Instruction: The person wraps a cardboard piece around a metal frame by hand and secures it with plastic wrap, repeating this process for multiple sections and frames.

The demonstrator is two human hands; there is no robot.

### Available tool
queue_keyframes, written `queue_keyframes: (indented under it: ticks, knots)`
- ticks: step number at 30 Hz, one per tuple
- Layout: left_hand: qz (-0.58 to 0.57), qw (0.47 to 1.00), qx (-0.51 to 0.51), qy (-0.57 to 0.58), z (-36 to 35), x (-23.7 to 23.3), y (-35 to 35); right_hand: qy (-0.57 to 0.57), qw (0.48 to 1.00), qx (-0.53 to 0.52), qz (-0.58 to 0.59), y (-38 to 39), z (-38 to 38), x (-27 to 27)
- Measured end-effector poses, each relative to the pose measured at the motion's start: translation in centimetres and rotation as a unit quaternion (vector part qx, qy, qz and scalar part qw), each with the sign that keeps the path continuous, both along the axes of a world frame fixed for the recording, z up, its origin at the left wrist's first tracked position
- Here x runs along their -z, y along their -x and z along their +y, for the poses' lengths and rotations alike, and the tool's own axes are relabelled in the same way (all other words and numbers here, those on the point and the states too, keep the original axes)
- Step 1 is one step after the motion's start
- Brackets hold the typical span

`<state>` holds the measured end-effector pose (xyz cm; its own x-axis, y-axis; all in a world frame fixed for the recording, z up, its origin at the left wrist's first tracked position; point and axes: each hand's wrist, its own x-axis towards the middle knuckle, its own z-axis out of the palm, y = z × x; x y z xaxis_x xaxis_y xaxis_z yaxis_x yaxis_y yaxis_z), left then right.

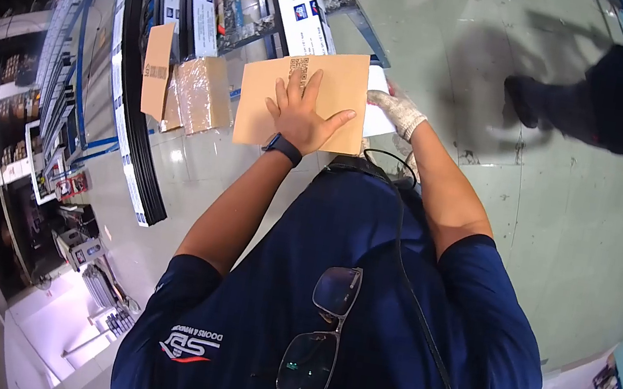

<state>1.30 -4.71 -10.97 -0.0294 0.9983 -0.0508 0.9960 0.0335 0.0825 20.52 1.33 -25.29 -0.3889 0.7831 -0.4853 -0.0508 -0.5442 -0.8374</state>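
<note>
My left hand (301, 118), bare and with a dark watch at the wrist, lies flat with spread fingers on a brown cardboard piece (254, 116). A printed square code shows just beyond its fingertips. My right hand (398, 113) wears a whitish knit glove. It is closed at the right edge of a white sheet (375, 125) that sticks out from under the cardboard, its thumb side close to the cardboard's edge. Its other fingers are mostly hidden. What lies under the cardboard cannot be seen.
Long dark profiles (139, 159) with white printed film rest on a blue metal rack (363, 32). Left of my hands is a plastic-wrapped cardboard package (202, 96). Another person's dark-clothed leg (565, 112) stands at the right. A black cable (414, 292) hangs down my front.
</note>
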Motion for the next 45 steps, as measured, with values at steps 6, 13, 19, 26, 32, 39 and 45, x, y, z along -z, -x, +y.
queue_keyframes:
  ticks: [6, 13, 19, 26, 32, 39, 45]
  knots:
    - [-0.064, 0.993, -0.084, -0.058, 0.8, 1.8, 3.8, 0.004, 1.0, -0.006, 0.029, -0.2, 0.9, 1.9]
    - [-0.69, 0.637, -0.324, 0.119, 0.6, 4.4, 6.5, 0.019, 0.999, -0.034, 0.025, -0.2, 1.2, 0.2]
    - [-0.691, 0.691, -0.192, 0.089, -0.2, 3.0, 5.1, 0.063, 0.994, -0.03, 0.08, -0.5, 1.3, 1.6]
    - [-0.672, 0.694, -0.242, 0.094, 2.1, 4.2, 5.8, 0.069, 0.994, -0.013, 0.08, -0.6, 1.6, 2.6]
    - [-0.671, 0.663, -0.287, 0.163, 2.7, 5.3, 6.7, 0.073, 0.98, -0.125, 0.137, -0.4, 1.1, 2.9]
    - [-0.668, 0.676, -0.287, 0.123, 2.1, 5.7, 6.4, 0.159, 0.965, -0.154, 0.138, -0.1, 2.6, 2.8]
    - [-0.718, 0.624, -0.285, 0.116, 1.6, 4.9, 6.7, 0.128, 0.973, -0.188, 0.034, -1.5, 3.5, 5.3]
